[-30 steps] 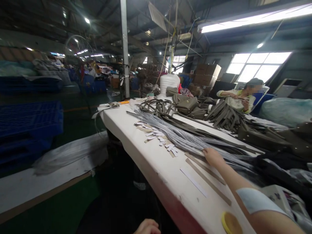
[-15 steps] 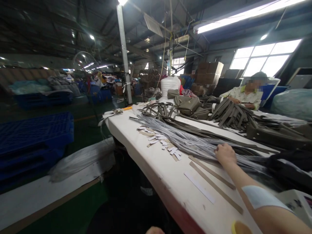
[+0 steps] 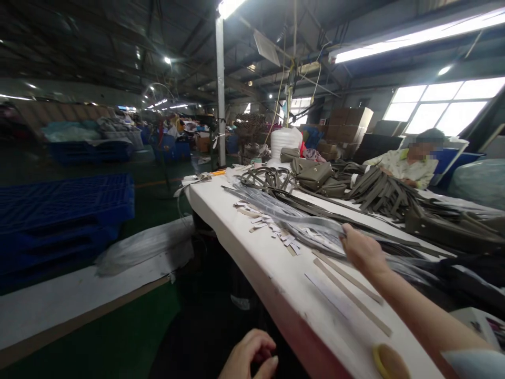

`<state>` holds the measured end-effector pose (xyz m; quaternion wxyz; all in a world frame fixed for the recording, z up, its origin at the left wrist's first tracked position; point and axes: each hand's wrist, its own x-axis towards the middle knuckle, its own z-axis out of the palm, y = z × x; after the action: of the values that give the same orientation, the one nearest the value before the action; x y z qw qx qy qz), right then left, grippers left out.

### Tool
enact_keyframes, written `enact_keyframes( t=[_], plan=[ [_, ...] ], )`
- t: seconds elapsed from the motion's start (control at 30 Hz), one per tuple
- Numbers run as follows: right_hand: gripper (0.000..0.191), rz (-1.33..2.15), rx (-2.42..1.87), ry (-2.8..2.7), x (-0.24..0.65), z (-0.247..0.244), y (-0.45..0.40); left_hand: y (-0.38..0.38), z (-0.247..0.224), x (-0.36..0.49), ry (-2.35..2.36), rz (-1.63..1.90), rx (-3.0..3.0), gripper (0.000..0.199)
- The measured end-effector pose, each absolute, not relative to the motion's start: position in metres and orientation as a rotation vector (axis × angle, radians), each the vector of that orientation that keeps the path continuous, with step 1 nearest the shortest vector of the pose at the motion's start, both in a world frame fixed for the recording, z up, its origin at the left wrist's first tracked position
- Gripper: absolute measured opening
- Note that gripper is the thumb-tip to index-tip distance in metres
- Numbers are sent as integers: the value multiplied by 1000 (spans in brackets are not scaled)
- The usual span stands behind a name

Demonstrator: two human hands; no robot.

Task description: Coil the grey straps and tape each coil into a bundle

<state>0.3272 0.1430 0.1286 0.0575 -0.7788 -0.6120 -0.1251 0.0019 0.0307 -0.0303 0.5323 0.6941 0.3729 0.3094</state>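
A grey strip (image 3: 321, 223) rises in a shallow curve above the white table (image 3: 224, 210), its near end pinched between the thumb and fingers of the right hand (image 3: 363, 249). It lifts off a long bundle of grey strips (image 3: 272, 206), sheathed in part by clear plastic, which runs lengthwise along the tabletop and passes beneath that hand. (Whether the fingers grasp one strip or several, I cannot tell.)

Just beside the bundle, toward the table's near edge, lies a scatter of short white and tan scraps (image 3: 262, 221). Closer in, two long tan strips (image 3: 352, 296) lie side by side, with a pale strip (image 3: 325, 295) next to them. A round, yellow-rimmed object (image 3: 390, 362) sits at the lower edge of the view, below the right forearm.

The left hand (image 3: 250, 355) is low, in front of the body and apart from the table; its fingers are loosely curled and the thumb stands away from them.

Beyond the bundle are looped dark straps (image 3: 268, 178), olive pouches (image 3: 315, 176) and a heap of dark strips (image 3: 382, 193). Behind that heap sits a co-worker (image 3: 410, 166) in a light top. Off to the left, blue pallets (image 3: 67, 202) stand on the green floor.
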Motion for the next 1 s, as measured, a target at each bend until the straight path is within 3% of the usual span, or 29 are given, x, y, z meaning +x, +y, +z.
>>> enact_keyframes(
  t=[0.17,0.27,0.33,0.4,0.53,0.63,0.77,0.87,0.93,1.0],
  plan=[
    [10,-581,-1334,-2497,190,138,59,61,57,2,514,904,1063,71],
    [9,-451,-1188,-2554,158,135,25,75,112,-18,463,1238,872,43],
    [9,-232,-1376,-2498,169,136,22,80,140,-45,503,1648,935,32],
    [11,73,-1584,-2393,196,141,29,86,157,-81,552,2041,1045,36],
    [24,1044,-1681,-2165,246,157,38,116,159,-151,791,2508,865,44],
    [35,1559,-1518,-2064,244,170,30,140,138,-166,1094,2260,647,48],
    [46,1406,-1310,-1862,188,176,25,120,92,-112,1145,1433,854,48],
    [47,1350,-1214,-1435,137,160,36,66,60,-58,822,833,987,67],
    [38,1437,-1191,-1134,112,137,44,29,43,-38,596,631,937,77],
    [29,1513,-1221,-909,96,106,49,2,29,-33,507,566,858,72]
  ],
)
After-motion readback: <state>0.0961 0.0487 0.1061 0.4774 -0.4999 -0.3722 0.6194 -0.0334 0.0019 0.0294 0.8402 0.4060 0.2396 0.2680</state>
